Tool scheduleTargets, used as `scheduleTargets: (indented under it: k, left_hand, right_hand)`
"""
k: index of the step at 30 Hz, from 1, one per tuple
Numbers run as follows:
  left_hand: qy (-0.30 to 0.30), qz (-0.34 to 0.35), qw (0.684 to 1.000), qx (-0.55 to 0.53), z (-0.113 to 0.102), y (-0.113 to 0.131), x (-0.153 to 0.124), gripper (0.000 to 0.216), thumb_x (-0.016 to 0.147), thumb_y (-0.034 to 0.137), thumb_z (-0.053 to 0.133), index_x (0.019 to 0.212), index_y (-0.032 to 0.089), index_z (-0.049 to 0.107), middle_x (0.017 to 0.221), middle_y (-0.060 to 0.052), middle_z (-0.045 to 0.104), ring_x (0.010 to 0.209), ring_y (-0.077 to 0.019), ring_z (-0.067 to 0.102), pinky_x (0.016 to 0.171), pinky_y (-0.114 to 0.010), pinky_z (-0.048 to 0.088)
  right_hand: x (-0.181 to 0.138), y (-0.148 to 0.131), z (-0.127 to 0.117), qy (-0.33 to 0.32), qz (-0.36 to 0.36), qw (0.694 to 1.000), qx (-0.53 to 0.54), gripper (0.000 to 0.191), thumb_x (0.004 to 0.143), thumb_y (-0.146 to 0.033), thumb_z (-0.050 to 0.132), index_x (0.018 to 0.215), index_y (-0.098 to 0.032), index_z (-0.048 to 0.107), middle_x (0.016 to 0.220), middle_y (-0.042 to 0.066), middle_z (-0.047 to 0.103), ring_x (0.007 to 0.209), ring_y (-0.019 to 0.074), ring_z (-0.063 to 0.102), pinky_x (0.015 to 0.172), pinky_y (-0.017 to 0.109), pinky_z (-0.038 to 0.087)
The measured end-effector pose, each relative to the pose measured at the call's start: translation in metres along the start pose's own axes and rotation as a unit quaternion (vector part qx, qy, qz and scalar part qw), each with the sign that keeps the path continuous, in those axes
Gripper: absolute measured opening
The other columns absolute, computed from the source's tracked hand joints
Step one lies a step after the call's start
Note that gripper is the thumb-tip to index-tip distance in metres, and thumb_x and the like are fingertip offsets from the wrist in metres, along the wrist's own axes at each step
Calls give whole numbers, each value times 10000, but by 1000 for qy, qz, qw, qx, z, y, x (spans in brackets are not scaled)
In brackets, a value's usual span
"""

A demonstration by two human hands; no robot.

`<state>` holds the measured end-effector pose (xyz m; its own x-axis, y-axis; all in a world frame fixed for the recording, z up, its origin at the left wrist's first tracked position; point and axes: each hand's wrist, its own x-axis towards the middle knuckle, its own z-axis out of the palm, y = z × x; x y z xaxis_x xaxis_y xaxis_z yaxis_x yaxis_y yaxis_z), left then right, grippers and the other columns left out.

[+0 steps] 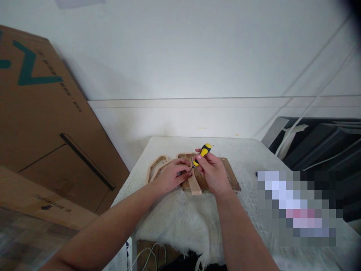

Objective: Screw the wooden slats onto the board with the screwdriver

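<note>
My right hand (213, 171) is closed around a screwdriver (203, 152) with a yellow and black handle, tilted with its tip pointing down to the left. My left hand (174, 174) rests on the wooden pieces with its fingers pinched at the screwdriver's tip, on something too small to name. Under both hands lies a flat wooden board (231, 175) with small holes, and a light wooden strip (194, 185) sticks out toward me. A curved wooden frame piece (155, 165) lies to the left of my left hand.
The parts lie on a table covered by a white textured cloth (180, 214). Large cardboard boxes (42, 124) lean at the left. Dark panels and white cords (316, 146) are at the right. A white wall stands behind. Cables hang below the table's front edge.
</note>
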<state>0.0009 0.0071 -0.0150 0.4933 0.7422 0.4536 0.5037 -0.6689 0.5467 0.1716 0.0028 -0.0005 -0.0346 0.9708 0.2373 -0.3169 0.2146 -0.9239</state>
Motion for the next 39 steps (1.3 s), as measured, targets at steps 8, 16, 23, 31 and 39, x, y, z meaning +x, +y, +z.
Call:
scheduleTargets:
  k: [8, 16, 23, 31, 39]
  left_hand:
    - [0, -10, 1000, 2, 1, 1, 1, 144, 877, 288, 607, 911, 188, 706, 1102, -79, 626, 1034, -194, 590, 941, -344, 451]
    - [-8, -1, 1000, -23, 2, 0, 2, 143, 886, 275, 591, 882, 198, 711, 1125, -77, 631, 1079, -203, 573, 988, -366, 420]
    - [-8, -16, 999, -28, 3, 0, 2, 145, 883, 287, 596, 892, 213, 720, 1136, -72, 632, 1076, -209, 572, 990, -384, 418]
    - [-5, -2, 1000, -18, 4, -1, 3, 161, 888, 296, 585, 885, 205, 717, 1113, -72, 636, 1049, -206, 578, 977, -377, 425]
    - [-14, -7, 1000, -21, 3, 1, 3, 166, 890, 293, 577, 883, 211, 721, 1105, -68, 639, 1070, -216, 574, 984, -379, 420]
  right_hand:
    - [-2, -5, 2, 16, -19, 1000, -2, 268, 720, -406, 730, 901, -208, 710, 751, -11, 631, 558, 82, 431, 491, 222, 320]
    - [-2, -3, 2, 15, -15, 1000, 9, 283, 722, -413, 732, 923, -217, 706, 729, -28, 615, 514, 65, 391, 462, 217, 300]
    - [-2, -7, 2, 25, -21, 999, 4, 251, 701, -392, 745, 877, -215, 717, 742, -9, 633, 555, 84, 440, 473, 219, 327]
    - [-2, -5, 2, -6, -25, 1000, -3, 213, 719, -376, 732, 872, -228, 725, 826, 5, 668, 652, 110, 517, 538, 232, 384]
    - [-1, -2, -1, -45, -33, 997, -61, 261, 801, -384, 647, 1006, -238, 718, 886, 14, 695, 634, 112, 532, 568, 249, 404]
